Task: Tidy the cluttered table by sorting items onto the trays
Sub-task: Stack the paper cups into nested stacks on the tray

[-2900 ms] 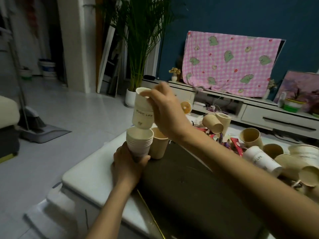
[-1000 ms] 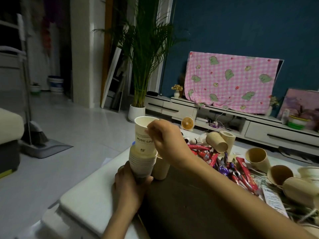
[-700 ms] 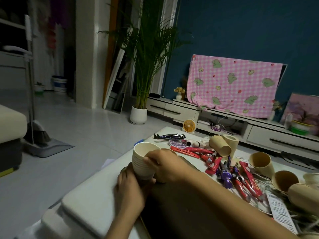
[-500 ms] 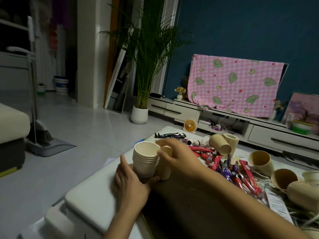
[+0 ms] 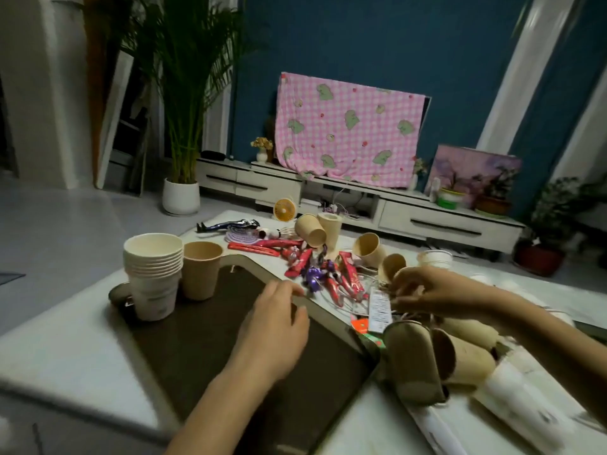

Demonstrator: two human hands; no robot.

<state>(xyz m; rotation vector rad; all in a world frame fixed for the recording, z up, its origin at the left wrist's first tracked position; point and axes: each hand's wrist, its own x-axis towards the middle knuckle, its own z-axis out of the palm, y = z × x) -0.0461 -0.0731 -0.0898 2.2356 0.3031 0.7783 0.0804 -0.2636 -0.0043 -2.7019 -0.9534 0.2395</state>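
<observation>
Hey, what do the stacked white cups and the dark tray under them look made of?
The stacked white cups look like matte paper: thin rolled rims, tightly nested. The dark tray is unclear in dim light: dull brown surface, pale raised edge, maybe wood or plastic.

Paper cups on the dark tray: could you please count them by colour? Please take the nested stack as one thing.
On the dark tray:
Stack of white cups: 1
Brown cup: 1
Total: 2
</observation>
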